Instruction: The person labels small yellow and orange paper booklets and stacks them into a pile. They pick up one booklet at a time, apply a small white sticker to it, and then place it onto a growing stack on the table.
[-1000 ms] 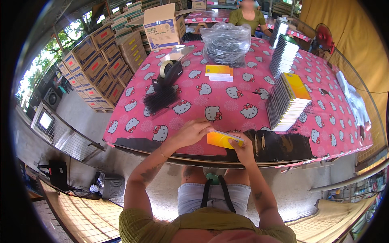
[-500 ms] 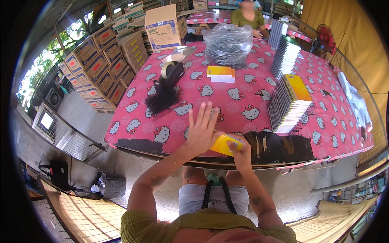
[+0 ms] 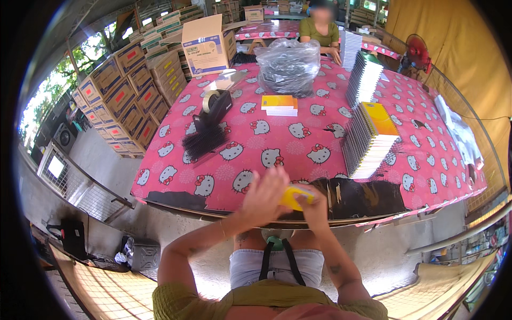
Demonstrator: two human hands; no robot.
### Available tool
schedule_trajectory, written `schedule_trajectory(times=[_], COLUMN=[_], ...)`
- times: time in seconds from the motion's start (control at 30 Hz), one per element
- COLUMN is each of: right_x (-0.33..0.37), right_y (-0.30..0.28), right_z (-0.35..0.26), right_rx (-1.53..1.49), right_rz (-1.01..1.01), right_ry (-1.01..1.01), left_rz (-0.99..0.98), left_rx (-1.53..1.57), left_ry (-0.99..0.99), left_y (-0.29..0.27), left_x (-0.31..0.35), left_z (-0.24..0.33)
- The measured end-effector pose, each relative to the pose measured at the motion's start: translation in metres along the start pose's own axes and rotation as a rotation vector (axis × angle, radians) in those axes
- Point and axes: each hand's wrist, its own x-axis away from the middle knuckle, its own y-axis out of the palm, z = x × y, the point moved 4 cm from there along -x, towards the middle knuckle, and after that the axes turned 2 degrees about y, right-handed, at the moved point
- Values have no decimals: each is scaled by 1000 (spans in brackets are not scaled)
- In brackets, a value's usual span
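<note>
Near the front edge of the table, my right hand (image 3: 316, 207) grips a small yellow notebook (image 3: 293, 198), thumb on top of its cover. Beside its left end is my left hand (image 3: 265, 194), blurred by motion, fingers stretched forward and partly over the notebook's edge. Whether its palm touches the notebook is hidden. To the right stands a tall stack of yellow-covered spiral notebooks (image 3: 380, 120). Farther off lies a short pile of yellow pads (image 3: 278, 102). A bundle of black binding coils (image 3: 205, 143) lies left, in front of a black tape dispenser (image 3: 216, 109).
The pink patterned tablecloth (image 3: 298, 146) has a torn black strip (image 3: 365, 200) along its front. Behind stand a plastic-wrapped black bundle (image 3: 288, 69), an open carton (image 3: 208, 50) and more spiral stacks (image 3: 364, 80). A co-worker (image 3: 320, 34) sits across. Stacked cartons (image 3: 120, 98) stand left, a red fan (image 3: 417, 52) right.
My left hand's spread fingers have drawn back and closer together beside the notebook. My right hand still holds the notebook. The whole view has shifted slightly.
</note>
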Motion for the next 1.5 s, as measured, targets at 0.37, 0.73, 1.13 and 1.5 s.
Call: schedule_trajectory(times=[0.37,0.73,1.13,1.5], right_x=[-4,-20,-20,-29], right_y=[12,3,-3,-37], right_z=[-7,35,54,-15], right_rx=[15,72,231,169], right_rz=[-93,-143,-236,-274], right_ry=[55,62,104,-22], left_rz=[104,-4,93,151], left_rx=[20,204,371,485], left_ry=[-83,-34,-77,-73], left_y=[-8,43,11,13], left_x=[-25,34,-17,-26], left_z=[-7,37,3,-4])
